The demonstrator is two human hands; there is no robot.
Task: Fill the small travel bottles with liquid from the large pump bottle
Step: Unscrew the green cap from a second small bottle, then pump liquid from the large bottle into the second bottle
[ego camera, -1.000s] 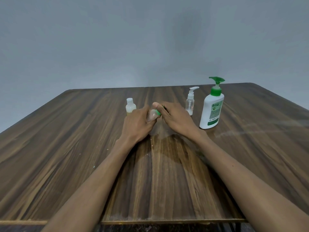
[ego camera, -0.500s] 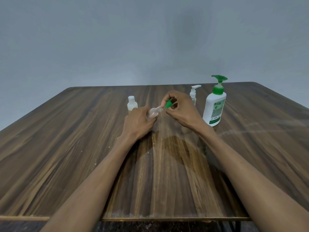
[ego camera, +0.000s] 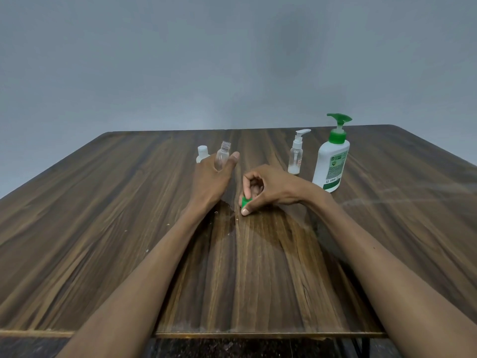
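Left hand [ego camera: 211,177]: wrapped round clear travel bottle [ego camera: 222,155], held upright above wooden table [ego camera: 103,215], threaded neck uncapped. Right hand [ego camera: 268,188]: pinching green cap [ego camera: 245,201] between thumb and forefinger, low at the table surface; contact with table not discernible. Hands apart, cap well below and right of the bottle mouth. Behind left hand: small white-capped bottle [ego camera: 202,153], partly hidden. Right of centre: clear mini pump bottle [ego camera: 296,157], upright, just beside large white pump bottle [ego camera: 331,161] with green pump head, also upright. Grey wall [ego camera: 232,60] behind.
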